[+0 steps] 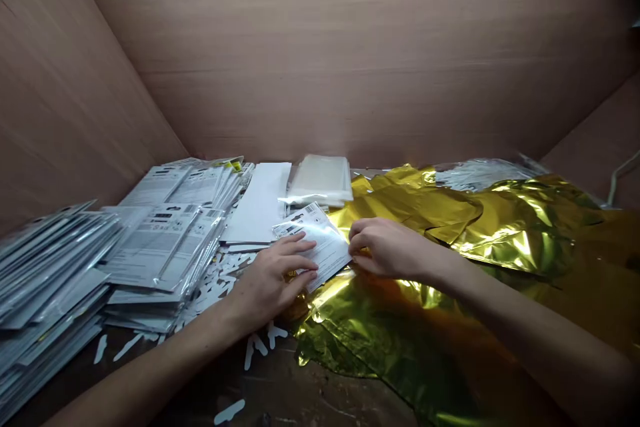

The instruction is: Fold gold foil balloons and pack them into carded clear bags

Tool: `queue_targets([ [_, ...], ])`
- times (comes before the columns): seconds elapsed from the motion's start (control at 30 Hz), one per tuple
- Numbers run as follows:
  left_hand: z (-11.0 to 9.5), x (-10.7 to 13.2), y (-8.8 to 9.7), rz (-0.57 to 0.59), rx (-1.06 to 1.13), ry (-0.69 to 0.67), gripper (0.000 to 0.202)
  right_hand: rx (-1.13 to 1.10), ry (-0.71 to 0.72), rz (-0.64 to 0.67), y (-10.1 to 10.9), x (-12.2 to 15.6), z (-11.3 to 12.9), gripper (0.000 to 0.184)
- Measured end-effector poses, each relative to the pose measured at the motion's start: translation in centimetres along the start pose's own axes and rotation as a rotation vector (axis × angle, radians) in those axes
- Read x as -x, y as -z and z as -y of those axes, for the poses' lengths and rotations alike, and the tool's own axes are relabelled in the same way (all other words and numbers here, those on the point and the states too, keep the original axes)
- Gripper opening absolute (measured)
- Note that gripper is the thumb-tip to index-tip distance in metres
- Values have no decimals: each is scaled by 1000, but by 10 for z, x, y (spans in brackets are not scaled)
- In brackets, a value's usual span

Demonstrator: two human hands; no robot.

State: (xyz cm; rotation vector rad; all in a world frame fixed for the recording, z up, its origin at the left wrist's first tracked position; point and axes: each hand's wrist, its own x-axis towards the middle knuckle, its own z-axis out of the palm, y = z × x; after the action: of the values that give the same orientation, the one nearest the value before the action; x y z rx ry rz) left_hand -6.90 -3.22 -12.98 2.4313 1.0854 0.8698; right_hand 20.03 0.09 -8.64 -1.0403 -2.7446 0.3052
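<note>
A white printed card in a clear sleeve (pixel 327 247), with a barcode and a hanging slot at its top, lies tilted at the middle of the table. My left hand (pixel 280 273) rests on its left side, fingers apart and stretched over the surface. At the card's right corner, the curled fingers of my right hand (pixel 373 243) are closed on the edge; the fingertips are partly hidden. Shiny gold foil balloons (pixel 370 327), lying flat, spread beneath the card and under my right forearm.
Stacks of sleeved cards (pixel 155 247) and more packets (pixel 50 273) fill the left. Behind the card are white sheets (pixel 260 200) and a pile of clear bags (pixel 320 177). Small white cut-outs (pixel 255 347) lie scattered. A bag of white sticks (pixel 485 172) is at back right. Wooden panels (pixel 350 47) enclose the table.
</note>
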Motion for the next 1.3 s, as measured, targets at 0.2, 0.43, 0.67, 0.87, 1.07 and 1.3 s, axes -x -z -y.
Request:
queue_targets([
  [0.2,16,4,-19,20,-81,-99,16,-114,182,67,-39,-5,39,21],
  [0.43,23,7,-27,-63,-23,-124,13,-29,143,124,-56,-4,46,17],
  [0.67,24,8,-31,-98,-14,-118,14,239,190,138,-59,-3,58,17],
  [0.87,21,7,-30,-96,-20,-87,13,-32,99,159,-33,1,39,17],
  [1.07,23,7,-30,-91,-3,-71,11,-70,162,58,-43,0,36,18],
  [1.3,23,7,-28,-48,-15,-51,13,163,267,33,-65,0,53,23],
])
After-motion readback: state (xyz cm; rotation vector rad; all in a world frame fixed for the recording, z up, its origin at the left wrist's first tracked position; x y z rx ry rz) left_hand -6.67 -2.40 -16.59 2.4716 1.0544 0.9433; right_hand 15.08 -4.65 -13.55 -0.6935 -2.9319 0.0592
